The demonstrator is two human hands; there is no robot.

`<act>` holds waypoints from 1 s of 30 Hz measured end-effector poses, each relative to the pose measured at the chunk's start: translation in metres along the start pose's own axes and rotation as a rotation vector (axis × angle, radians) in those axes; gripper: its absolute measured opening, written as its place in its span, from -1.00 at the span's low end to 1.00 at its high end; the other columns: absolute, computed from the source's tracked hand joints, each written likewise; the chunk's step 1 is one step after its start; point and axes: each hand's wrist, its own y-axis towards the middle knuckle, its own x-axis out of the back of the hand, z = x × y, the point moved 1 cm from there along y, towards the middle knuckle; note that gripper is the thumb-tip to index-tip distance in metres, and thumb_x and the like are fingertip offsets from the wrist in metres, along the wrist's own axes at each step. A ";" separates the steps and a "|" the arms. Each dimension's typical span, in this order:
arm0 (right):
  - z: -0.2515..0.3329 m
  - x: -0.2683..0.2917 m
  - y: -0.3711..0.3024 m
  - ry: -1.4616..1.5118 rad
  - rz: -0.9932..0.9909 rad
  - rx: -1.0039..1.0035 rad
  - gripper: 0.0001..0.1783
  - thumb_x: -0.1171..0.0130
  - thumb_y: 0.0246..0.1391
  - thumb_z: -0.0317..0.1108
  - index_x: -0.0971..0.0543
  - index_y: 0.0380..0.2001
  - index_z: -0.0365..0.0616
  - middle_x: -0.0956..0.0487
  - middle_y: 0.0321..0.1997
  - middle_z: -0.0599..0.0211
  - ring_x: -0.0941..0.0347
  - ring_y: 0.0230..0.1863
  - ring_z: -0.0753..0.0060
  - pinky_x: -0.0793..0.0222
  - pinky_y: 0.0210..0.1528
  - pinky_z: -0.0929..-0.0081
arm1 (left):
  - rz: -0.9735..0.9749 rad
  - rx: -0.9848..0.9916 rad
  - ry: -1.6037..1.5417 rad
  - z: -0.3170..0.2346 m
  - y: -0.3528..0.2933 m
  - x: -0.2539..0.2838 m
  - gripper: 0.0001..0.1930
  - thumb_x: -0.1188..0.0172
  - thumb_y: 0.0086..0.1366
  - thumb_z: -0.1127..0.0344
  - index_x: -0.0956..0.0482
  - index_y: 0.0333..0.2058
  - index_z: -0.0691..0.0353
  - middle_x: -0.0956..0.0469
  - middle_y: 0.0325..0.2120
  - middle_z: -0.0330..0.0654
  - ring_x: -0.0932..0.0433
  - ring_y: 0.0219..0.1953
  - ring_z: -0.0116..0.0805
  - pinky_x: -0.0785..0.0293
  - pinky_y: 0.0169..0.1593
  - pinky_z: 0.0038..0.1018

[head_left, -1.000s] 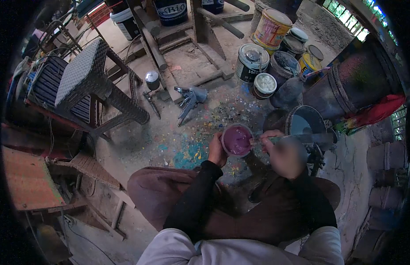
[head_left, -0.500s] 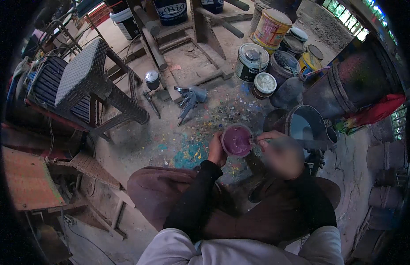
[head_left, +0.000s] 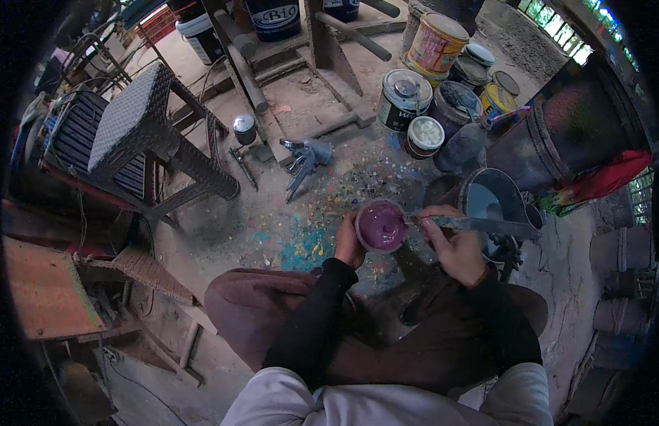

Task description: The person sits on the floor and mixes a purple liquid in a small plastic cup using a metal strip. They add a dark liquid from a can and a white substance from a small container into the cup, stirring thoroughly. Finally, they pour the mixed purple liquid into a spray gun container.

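Note:
My left hand is wrapped round the side of a small clear tub of purple paint. Fingers and thumb of my right hand grip a long flat stirring stick. One end of the stick reaches over the tub's right rim into the paint, while the other sticks out to the right over a dark bucket. A round swirl shows on the paint's surface. Ahead on the floor lies a metal spray gun. Left of it is a second, thinner spray gun.
The dark bucket at my right holds pale bluish liquid. Beyond it stand several paint cans, including a small white-topped one. A woven stool stands at the left, near a wooden frame. Paint spatters cover the floor.
My right hand, smeared by motion before, now shows sharply with its thumb along the stick. The stick's outer part shows more plainly, and the paint's swirl has changed. My left hand keeps its place.

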 end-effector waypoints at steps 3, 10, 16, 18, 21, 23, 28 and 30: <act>0.005 -0.003 -0.001 0.082 -0.054 -0.031 -0.87 -0.07 0.02 -0.48 -0.51 -0.33 -0.28 -0.52 -0.41 0.25 -0.45 -0.38 0.47 -0.35 -0.33 0.56 | -0.023 -0.015 -0.008 0.001 0.000 0.000 -0.61 0.31 0.30 0.10 -0.36 -0.13 0.25 -0.45 -0.21 -0.15 -0.46 -0.16 -0.30 -0.40 -0.06 -0.27; 0.010 -0.002 0.000 0.128 -0.071 -0.111 -0.88 -0.07 0.01 -0.48 -0.51 -0.35 -0.28 -0.51 -0.37 0.24 -0.45 -0.36 0.46 -0.36 -0.33 0.56 | -0.016 -0.009 -0.021 0.005 0.005 0.008 -0.63 0.29 0.30 0.11 -0.36 -0.14 0.24 -0.44 -0.22 -0.14 -0.45 -0.16 -0.30 -0.41 -0.07 -0.28; 0.012 -0.001 0.001 0.020 -0.037 0.017 -0.88 -0.04 0.02 -0.49 -0.51 -0.35 -0.28 -0.50 -0.35 0.22 -0.44 -0.37 0.46 -0.36 -0.39 0.55 | -0.014 -0.004 -0.006 0.004 0.005 0.007 -0.62 0.29 0.30 0.11 -0.35 -0.13 0.25 -0.45 -0.20 -0.13 -0.45 -0.16 -0.30 -0.41 -0.08 -0.29; 0.011 0.003 0.003 -0.118 0.060 0.121 -0.88 -0.03 0.03 -0.49 -0.50 -0.34 -0.27 -0.49 -0.34 0.23 -0.43 -0.39 0.48 -0.35 -0.40 0.56 | -0.009 0.007 -0.014 0.002 0.003 0.004 -0.62 0.29 0.30 0.11 -0.35 -0.13 0.25 -0.44 -0.20 -0.13 -0.45 -0.15 -0.30 -0.42 -0.08 -0.29; 0.013 0.001 0.001 -0.042 0.005 0.049 -0.88 -0.04 0.03 -0.49 -0.51 -0.34 -0.26 -0.49 -0.33 0.23 -0.44 -0.39 0.46 -0.36 -0.41 0.55 | 0.010 -0.006 -0.012 0.003 0.002 0.002 -0.63 0.28 0.30 0.12 -0.36 -0.13 0.25 -0.44 -0.20 -0.14 -0.45 -0.15 -0.30 -0.42 -0.08 -0.29; 0.013 0.001 0.001 -0.041 0.009 0.028 -0.88 -0.05 0.02 -0.49 -0.50 -0.34 -0.27 -0.49 -0.34 0.23 -0.44 -0.39 0.46 -0.36 -0.41 0.56 | 0.007 -0.012 -0.008 0.003 0.002 0.002 -0.63 0.27 0.29 0.12 -0.36 -0.13 0.25 -0.45 -0.21 -0.15 -0.45 -0.15 -0.29 -0.42 -0.08 -0.29; 0.014 -0.001 0.001 0.060 -0.039 -0.069 -0.87 -0.06 0.03 -0.46 -0.50 -0.33 -0.27 -0.51 -0.34 0.20 -0.45 -0.38 0.42 -0.35 -0.39 0.56 | 0.019 -0.003 -0.027 0.008 0.009 0.012 -0.63 0.28 0.29 0.12 -0.36 -0.13 0.24 -0.44 -0.19 -0.15 -0.45 -0.14 -0.28 -0.41 -0.07 -0.29; 0.008 0.001 0.000 -0.019 0.032 -0.038 -0.86 -0.06 0.03 -0.45 -0.50 -0.33 -0.27 -0.51 -0.34 0.21 -0.45 -0.37 0.43 -0.35 -0.35 0.55 | -0.001 0.015 -0.035 0.006 0.007 0.007 -0.63 0.28 0.29 0.12 -0.36 -0.13 0.25 -0.44 -0.19 -0.14 -0.45 -0.14 -0.28 -0.41 -0.07 -0.28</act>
